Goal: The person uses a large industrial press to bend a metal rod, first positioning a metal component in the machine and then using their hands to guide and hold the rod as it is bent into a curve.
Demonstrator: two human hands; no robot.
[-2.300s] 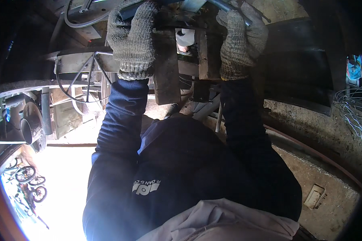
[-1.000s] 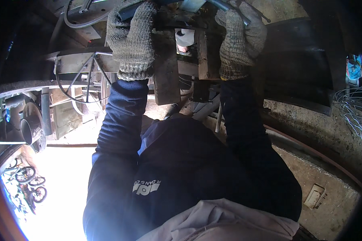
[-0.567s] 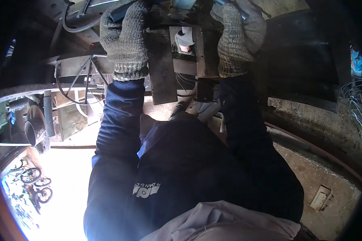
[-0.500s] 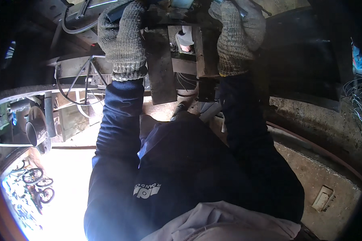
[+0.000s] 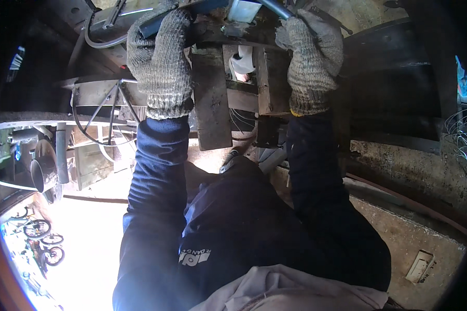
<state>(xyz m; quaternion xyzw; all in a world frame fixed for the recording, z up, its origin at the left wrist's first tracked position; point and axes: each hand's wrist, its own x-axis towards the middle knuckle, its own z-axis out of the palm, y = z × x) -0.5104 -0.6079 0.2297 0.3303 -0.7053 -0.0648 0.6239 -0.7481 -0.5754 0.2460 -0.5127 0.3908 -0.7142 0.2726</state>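
Note:
My left hand (image 5: 163, 62), in a grey knitted work glove, is closed around a dark blue-grey metal bar (image 5: 205, 6) at the top of the view. My right hand (image 5: 314, 57), gloved alike, wraps the lower end of a slanting blue-grey tube (image 5: 275, 8). Whether bar and tube are one piece is hidden beyond the upper edge. Between the hands, a pale metal block (image 5: 244, 10) sits on a dark, worn workbench (image 5: 233, 33). Two wooden boards, a left one (image 5: 211, 98) and a right one (image 5: 272, 83), hang below the bench's near edge.
A round metal frame with spokes (image 5: 106, 116) stands left, near a wide pipe (image 5: 43, 173). Several bicycles (image 5: 39, 228) are at lower left, by bright ground. A white wall switch (image 5: 419, 266) is on the stained wall at lower right. Loose wires (image 5: 459, 129) hang far right.
Hands, bench and boards all sit slightly lower in the picture, so more of the bar, tube and pale block shows. Both hands keep their grip.

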